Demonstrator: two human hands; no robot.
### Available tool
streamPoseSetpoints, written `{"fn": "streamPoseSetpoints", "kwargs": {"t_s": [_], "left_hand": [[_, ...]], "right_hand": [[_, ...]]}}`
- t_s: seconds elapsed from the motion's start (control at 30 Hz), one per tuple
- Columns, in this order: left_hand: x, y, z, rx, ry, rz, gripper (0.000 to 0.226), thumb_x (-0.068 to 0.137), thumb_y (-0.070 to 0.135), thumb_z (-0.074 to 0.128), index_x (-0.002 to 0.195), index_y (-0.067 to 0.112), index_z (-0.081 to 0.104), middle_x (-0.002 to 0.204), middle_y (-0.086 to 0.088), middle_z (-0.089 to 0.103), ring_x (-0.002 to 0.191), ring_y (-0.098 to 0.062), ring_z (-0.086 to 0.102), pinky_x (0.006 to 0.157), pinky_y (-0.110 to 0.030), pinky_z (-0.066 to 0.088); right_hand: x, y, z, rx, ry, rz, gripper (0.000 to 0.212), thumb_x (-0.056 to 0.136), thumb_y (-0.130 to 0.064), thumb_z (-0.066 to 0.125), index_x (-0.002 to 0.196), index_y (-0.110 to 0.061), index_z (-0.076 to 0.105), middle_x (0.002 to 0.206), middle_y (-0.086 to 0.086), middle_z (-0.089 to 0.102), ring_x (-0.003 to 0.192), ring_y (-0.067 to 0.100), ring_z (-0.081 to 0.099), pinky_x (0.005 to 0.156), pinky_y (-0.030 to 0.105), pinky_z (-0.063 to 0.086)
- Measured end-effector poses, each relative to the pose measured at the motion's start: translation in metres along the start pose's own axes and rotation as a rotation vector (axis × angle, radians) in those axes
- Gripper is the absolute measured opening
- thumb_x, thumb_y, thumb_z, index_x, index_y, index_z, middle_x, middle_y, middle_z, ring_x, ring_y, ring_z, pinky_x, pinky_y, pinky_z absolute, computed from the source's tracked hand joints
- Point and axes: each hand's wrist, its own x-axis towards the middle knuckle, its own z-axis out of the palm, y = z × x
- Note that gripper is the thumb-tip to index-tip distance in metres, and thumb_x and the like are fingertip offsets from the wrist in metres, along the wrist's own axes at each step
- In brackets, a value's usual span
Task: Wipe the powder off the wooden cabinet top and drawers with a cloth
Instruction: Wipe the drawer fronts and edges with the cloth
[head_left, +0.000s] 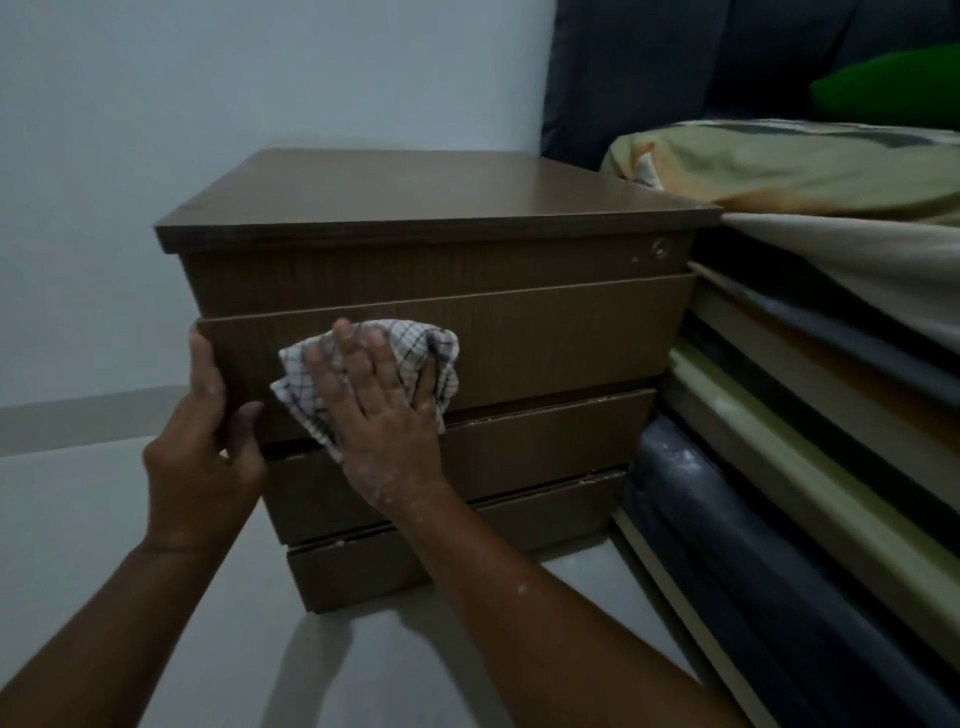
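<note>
Pressing flat with straight fingers, the right grip (379, 400) pins a checked cloth (439, 358) against the front of the cabinet's (415, 192) second drawer (550, 338). The left grip (208, 436) clasps that drawer's left edge, thumb on its face. White specks dot the right grip.

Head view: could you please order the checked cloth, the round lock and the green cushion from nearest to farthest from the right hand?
1. Checked cloth, pressed under the right hand itself.
2. Round lock, up and right on the cabinet front.
3. Green cushion, far upper right, behind the bedding.
</note>
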Motion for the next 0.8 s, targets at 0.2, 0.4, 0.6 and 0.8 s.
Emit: {"fn": "streamPoseSetpoints", "kwargs": {"t_s": [0.2, 0.4, 0.6, 0.8], "left_hand": [[-0.002, -0.005, 0.001, -0.014, -0.035, -0.003, 0.07, 0.099, 0.017, 0.047, 0.16, 0.007, 0.015, 0.107, -0.032, 0.065, 0.085, -0.044, 0.064, 0.078, -0.046, 0.053], [-0.004, -0.01, 0.001, -0.019, -0.08, -0.048, 0.078, 0.097, 0.009, 0.054, 0.162, 0.015, 0.011, 0.102, -0.027, 0.064, 0.075, 0.0, 0.048, 0.078, -0.013, 0.037], [-0.007, -0.005, 0.005, -0.055, -0.027, -0.068, 0.078, 0.096, 0.0, 0.057, 0.161, 0.011, 0.015, 0.107, -0.03, 0.063, 0.085, -0.033, 0.064, 0.084, -0.04, 0.051], [-0.006, 0.004, -0.004, -0.049, 0.088, -0.073, 0.065, 0.095, 0.01, 0.058, 0.155, 0.004, 0.032, 0.115, -0.031, 0.068, 0.09, -0.04, 0.069, 0.081, -0.039, 0.051]], "right_hand": [[-0.019, 0.07, -0.002, -0.066, 0.077, 0.251, 0.092, 0.084, -0.047, 0.057, 0.153, -0.03, -0.002, 0.162, 0.01, -0.022, 0.149, 0.033, -0.018, 0.109, 0.076, 0.006], [-0.024, 0.131, -0.025, 0.025, 0.225, 0.428, 0.09, 0.078, -0.01, 0.062, 0.154, -0.022, 0.014, 0.161, 0.017, 0.009, 0.15, 0.036, -0.001, 0.112, 0.07, 0.018], [-0.027, 0.162, -0.041, 0.087, 0.295, 0.527, 0.089, 0.077, 0.005, 0.065, 0.154, -0.007, 0.02, 0.161, 0.022, 0.012, 0.15, 0.038, 0.003, 0.122, 0.034, 0.003], [-0.029, 0.187, -0.056, 0.067, 0.259, 0.693, 0.087, 0.074, -0.02, 0.042, 0.155, -0.004, 0.014, 0.161, 0.023, 0.01, 0.15, 0.037, 0.008, 0.122, 0.051, 0.01]]}}
